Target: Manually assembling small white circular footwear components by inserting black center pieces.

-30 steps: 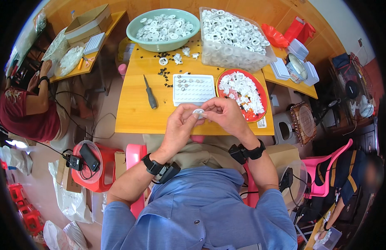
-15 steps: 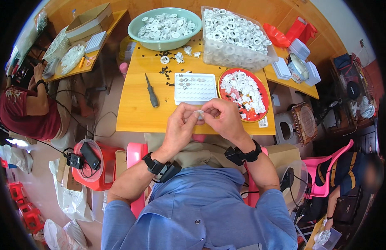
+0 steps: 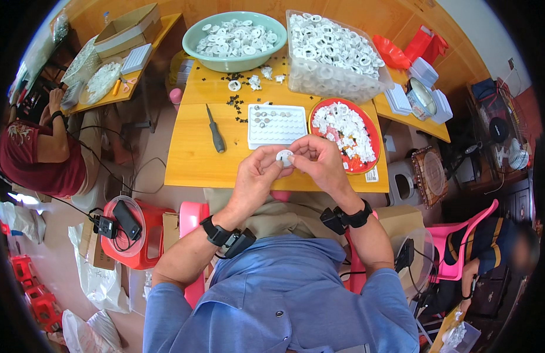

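A small round white plastic piece is pinched between both hands just off the table's front edge, its flat face turned up. My left hand grips it from the left with thumb and fingers. From the right, the thumb and fingers of my right hand close on its edge. Just beyond the hands lies a white tray with rows of small hollows, several holding small round metal parts. Right of it, a red round dish holds small white pieces and some black ones.
A grey-handled screwdriver lies left of the tray. Tiny black parts are scattered behind it. At the back stand a green basin and a clear bin, both full of white pieces. People sit at left and far right.
The round white piece has been turned so its flat face shows more fully. Both hands keep hold of it in nearly the same place.
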Available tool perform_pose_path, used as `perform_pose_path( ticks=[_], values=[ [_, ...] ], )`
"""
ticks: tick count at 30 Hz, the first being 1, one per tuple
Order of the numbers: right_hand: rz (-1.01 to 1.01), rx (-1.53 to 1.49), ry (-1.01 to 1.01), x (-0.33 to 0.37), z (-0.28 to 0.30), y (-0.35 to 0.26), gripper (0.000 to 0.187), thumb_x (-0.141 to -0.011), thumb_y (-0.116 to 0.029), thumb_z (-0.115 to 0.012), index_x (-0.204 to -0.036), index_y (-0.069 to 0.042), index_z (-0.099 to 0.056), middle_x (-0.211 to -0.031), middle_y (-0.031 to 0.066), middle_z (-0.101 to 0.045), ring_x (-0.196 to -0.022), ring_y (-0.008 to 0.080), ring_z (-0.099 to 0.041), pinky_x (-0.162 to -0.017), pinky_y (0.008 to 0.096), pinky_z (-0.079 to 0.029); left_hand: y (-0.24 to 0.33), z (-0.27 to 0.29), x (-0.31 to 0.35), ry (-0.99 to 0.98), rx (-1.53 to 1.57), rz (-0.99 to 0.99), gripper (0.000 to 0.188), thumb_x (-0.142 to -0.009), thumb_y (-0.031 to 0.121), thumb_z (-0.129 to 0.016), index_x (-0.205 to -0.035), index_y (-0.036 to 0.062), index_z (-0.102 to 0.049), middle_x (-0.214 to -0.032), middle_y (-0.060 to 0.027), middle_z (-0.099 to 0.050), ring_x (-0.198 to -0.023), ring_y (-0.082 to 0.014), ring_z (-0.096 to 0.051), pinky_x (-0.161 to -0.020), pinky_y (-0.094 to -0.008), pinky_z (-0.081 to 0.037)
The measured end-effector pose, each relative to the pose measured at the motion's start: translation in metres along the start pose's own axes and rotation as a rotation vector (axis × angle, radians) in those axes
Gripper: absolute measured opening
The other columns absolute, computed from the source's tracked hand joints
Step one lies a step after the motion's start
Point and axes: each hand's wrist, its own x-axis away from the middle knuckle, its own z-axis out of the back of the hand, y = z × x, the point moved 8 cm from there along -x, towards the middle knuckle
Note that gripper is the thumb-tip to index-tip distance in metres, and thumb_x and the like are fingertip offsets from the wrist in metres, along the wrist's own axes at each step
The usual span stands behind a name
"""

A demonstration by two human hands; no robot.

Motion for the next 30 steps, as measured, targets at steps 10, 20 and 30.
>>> perform_pose_path(
  ticks=[10, 20, 30],
  values=[
    [0.129, 0.127, 0.004, 0.007, -0.002, -0.023, 0.014, -0.082, -0.007, -0.070, -0.094, -0.001, -0.067, -0.076, 0.0026, -0.067, -0.067, 0.0065, -0.062, -0.061, 0.0224, -0.049, 0.008, -0.001, 0.004, 0.005, -0.075, -0.098, 0.025, -0.099, -0.001, -0.048, -0.124, -0.0046, -0.051, -0.120, -0.0164, -0.063, -0.110, -0.0194, -0.063, -0.096, -0.0340, -0.055],
    [0.388, 0.337, 0.135, 0.014, 0.001, -0.044, 0.012, -0.082, -0.002, -0.070, -0.094, -0.001, -0.068, -0.087, 0.0100, -0.069, -0.072, 0.0177, -0.067, -0.064, 0.0291, -0.053, 0.007, 0.005, 0.002, 0.048, 0.090, -0.087, 0.027, -0.097, -0.003, -0.053, -0.123, -0.0002, -0.051, -0.117, -0.0155, -0.064, -0.109, -0.0198, -0.064, -0.096, -0.0344, -0.054],
    [0.455, 0.304, 0.149, 0.016, -0.002, -0.048, 0.010, -0.083, -0.002, -0.069, -0.093, 0.001, -0.068, -0.087, 0.0104, -0.068, -0.073, 0.0188, -0.067, -0.063, 0.0293, -0.052, -0.001, 0.008, 0.000, 0.030, 0.320, 0.010, 0.017, -0.098, 0.006, -0.057, -0.115, 0.0023, -0.057, -0.110, -0.0114, -0.066, -0.104, -0.0207, -0.066, -0.095, -0.0358, -0.055]
  ],
)
